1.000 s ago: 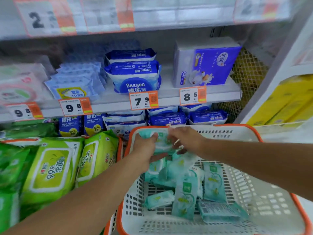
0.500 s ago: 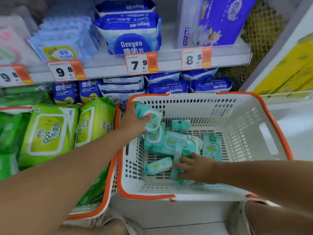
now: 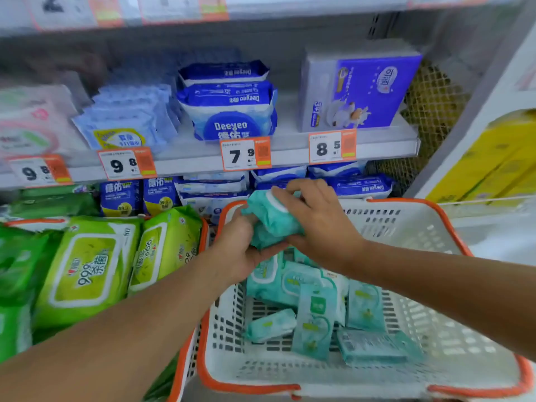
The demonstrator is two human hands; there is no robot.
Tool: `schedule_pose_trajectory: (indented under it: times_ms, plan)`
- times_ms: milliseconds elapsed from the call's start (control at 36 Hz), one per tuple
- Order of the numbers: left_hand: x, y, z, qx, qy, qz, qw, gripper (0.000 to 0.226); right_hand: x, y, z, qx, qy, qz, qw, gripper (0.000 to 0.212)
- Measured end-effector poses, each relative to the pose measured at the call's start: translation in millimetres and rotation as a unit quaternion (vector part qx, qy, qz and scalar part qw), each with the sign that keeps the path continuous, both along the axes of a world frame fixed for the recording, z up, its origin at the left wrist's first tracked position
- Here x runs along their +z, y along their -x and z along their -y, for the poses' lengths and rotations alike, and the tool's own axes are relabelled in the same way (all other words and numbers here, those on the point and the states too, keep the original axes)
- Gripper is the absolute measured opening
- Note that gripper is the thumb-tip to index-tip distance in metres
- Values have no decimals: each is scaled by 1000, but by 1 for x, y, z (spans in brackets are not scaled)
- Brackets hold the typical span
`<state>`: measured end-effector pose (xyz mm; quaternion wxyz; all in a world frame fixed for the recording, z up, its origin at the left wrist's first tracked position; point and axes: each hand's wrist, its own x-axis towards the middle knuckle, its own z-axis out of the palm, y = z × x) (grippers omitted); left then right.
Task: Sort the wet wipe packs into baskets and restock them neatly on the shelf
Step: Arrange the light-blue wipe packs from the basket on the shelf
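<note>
1. Both hands meet at frame centre, above the far left corner of the white basket (image 3: 435, 256), which has an orange rim.
2. Left hand (image 3: 237, 250) comes in from lower left; fingers curled under a bunch of teal wipe packs (image 3: 272, 221), gripping it from below.
3. Right hand (image 3: 322, 224) comes in from the right; fingers wrapped over the top of the same teal bunch, thumb on the near side. Both hands grip it.
4. How many packs are in the held bunch I cannot tell; one shows a white oval label on top.
5. Loose teal packs (image 3: 316, 314) lie in the basket's left and middle part, lower centre of frame, piled unevenly; one flat pack (image 3: 374, 346) lies nearest the front wall.
6. Green wipe packs (image 3: 87, 271) stand upright in a second orange-rimmed basket (image 3: 204, 233) at left of frame, touching the white basket's left side.
7. Middle shelf (image 3: 377, 146), upper centre: blue Deeyeo packs (image 3: 232, 111) stacked, purple box (image 3: 362, 88) to their right, pale blue packs (image 3: 127, 123) to their left.
8. Price tags on the shelf edge: 9.8 (image 3: 124, 165), 7.9 (image 3: 245, 155), 8.5 (image 3: 330, 146).
9. Under that shelf, more blue packs (image 3: 359, 185) lie behind the white basket.
10. Yellow packages (image 3: 493, 158) at right edge of frame.
</note>
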<state>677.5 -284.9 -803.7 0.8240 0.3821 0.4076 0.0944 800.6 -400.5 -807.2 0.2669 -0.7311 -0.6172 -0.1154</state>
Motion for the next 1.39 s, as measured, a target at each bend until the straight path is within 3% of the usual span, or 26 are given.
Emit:
schedule_pose_trajectory:
  times_ms: [83,167,250,306,389,444,528,611,694,750,806,833,861,917,1000,1083,1139,1222,1389]
  plan:
    - [9,2,1,43,14,29,999,30,7,-1,-11,75,44,-27,996,75]
    - [13,10,-9,57,46,47,996,69,19,-7,-16,153,94,-94,979,80]
    - [26,15,-16,12,-47,35,998,72,42,-11,-24,161,79,-205,962,84]
    - [39,15,-23,9,-99,31,995,79,65,-21,-28,145,78,-251,954,102]
    - [76,12,-40,-9,-202,74,977,81,114,-41,-29,118,145,-161,969,121]
    - [114,9,-51,-48,-329,116,936,73,155,-52,-31,94,208,-113,967,113]
    - [176,-3,-62,-113,-499,171,842,68,216,-59,-41,140,254,-212,933,86]
    - [228,-24,-71,-116,-574,228,778,76,265,-70,-54,151,174,-244,942,68]
    - [266,-45,-94,-78,-610,224,756,89,303,-83,-68,119,77,-243,960,67]
    - [283,-57,-125,-90,-711,99,690,98,320,-96,-84,71,37,-230,970,64]
    - [291,-61,-156,-190,-792,-95,572,105,332,-113,-109,-1,22,-194,981,60]
    - [292,-63,-168,-247,-791,-185,529,111,336,-122,-123,-37,29,-176,983,62]
    - [294,-65,-176,-287,-769,-255,511,119,340,-129,-139,-68,47,-151,985,66]
    - [301,-72,-183,-326,-723,-321,518,128,343,-142,-172,-109,105,-81,985,75]
    - [308,-80,-189,-347,-706,-332,520,129,341,-154,-216,-134,198,-20,971,89]
    - [308,-80,-193,-358,-704,-336,513,119,342,-158,-252,-166,269,27,948,84]
    - [309,-82,-195,-365,-703,-334,511,107,344,-161,-274,-169,282,68,942,85]
    - [309,-84,-196,-362,-707,-332,508,105,341,-172,-301,-158,294,113,936,115]
    - [302,-81,-196,-360,-707,-337,507,107,331,-206,-320,-152,256,134,945,107]
